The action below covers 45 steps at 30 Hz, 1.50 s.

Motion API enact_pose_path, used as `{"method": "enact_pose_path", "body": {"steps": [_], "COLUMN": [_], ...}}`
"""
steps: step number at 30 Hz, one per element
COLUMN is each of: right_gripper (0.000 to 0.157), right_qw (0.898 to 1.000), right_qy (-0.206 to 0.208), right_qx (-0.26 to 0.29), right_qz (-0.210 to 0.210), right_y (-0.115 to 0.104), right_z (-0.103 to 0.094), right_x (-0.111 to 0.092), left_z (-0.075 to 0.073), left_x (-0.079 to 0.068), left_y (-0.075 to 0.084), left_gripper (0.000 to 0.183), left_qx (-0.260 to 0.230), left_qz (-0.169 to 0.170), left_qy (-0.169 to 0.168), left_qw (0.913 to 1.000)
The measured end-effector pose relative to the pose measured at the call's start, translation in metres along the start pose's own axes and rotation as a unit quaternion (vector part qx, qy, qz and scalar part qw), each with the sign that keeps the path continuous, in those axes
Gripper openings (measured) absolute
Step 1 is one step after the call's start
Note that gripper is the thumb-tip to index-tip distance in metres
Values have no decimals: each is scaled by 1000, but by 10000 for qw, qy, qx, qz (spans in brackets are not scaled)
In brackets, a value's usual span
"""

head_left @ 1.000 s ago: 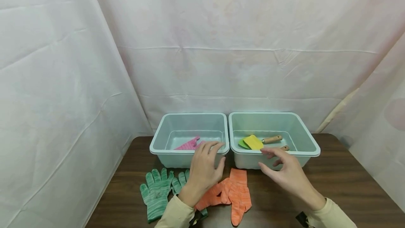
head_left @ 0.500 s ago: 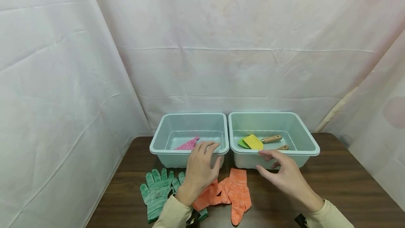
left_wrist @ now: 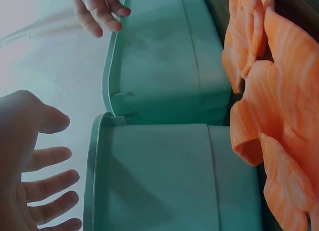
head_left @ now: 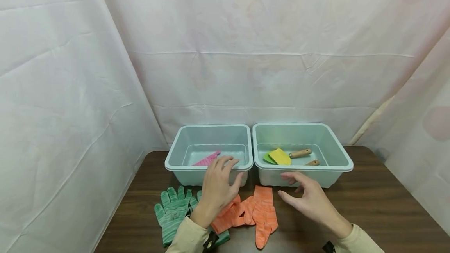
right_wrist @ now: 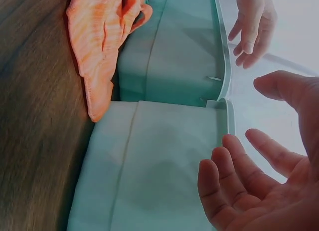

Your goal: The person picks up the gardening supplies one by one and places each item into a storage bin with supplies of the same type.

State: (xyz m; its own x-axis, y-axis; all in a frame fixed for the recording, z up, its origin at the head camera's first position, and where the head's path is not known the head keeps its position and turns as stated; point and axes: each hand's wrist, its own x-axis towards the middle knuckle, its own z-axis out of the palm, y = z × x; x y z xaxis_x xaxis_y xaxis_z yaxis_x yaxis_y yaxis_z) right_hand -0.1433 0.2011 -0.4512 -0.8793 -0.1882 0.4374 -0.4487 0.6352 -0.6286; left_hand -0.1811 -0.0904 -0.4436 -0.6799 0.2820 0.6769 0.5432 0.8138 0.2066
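head view, left grip (head_left: 217, 186): bare hand, fingers spread and slightly bent, nothing held; hangs over part of the glove pile
head view, right grip (head_left: 311, 198): thumb apart from bent fingers, nothing held; in front of right tub, level with other hand, so looks like a ready pose
orange gloves (head_left: 265, 214): on desk (head_left: 376, 198), before the tubs, overlapping each other; one lies over a green glove, so probably put down loosely, not lined up
green gloves (head_left: 175, 216): left of orange; one flat, fingers toward tubs, other mostly hidden by hand and orange; same colours kept together, likely as pairs
left tub (head_left: 214, 136): back of desk, holds pink striped item (head_left: 206, 160), probably a glove
right tub (head_left: 288, 134): just beside left tub, holds yellow-bladed tool (head_left: 281, 156), a green piece (head_left: 269, 158), wooden handles (head_left: 301, 153); contents seem split by kind
tub placement: side by side, long sides forward, likely so both hands reach either
left wrist view, left grip: fingers apart, palm beside near tub's rim, not touching
left wrist view, orange gloves: crumpled, beside tub bases
right wrist view, right grip: fingers half curled, thumb well off them, no object between
right wrist view, orange gloves: one tapering end lies on desk, close to tub wall
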Motion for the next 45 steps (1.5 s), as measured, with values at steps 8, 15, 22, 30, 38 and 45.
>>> {"method": "enact_pose_path", "body": {"steps": [8,15,22,30,38,45], "right_gripper": [43,38,40,39,40,47], "right_qw": [9994,9989,9964,9920,9914,9880], "right_qy": [-348,-445,-792,-1171,-1246,-1480], "right_qx": [23,131,131,234,293,374], "right_qz": [-12,53,276,409,267,241], "right_y": [3,3,4,5,11,14], "right_z": [9,18,29,34,41,46], "right_x": [0,-2,-4,-5,-7,-9], "left_z": [2,2,-3,-9,-15,-16], "left_x": [-6,-8,-11,-15,-17,-22], "left_y": [-12,-23,-32,-45,-51,-55], "left_gripper": [35,36,38,34,36,38], "left_qx": [27,165,202,392,536,564], "left_qz": [-169,-277,-310,-523,-802,-1061], "left_qy": [119,274,400,547,872,952], "left_qw": [9998,9991,9985,9964,9915,9882]}}
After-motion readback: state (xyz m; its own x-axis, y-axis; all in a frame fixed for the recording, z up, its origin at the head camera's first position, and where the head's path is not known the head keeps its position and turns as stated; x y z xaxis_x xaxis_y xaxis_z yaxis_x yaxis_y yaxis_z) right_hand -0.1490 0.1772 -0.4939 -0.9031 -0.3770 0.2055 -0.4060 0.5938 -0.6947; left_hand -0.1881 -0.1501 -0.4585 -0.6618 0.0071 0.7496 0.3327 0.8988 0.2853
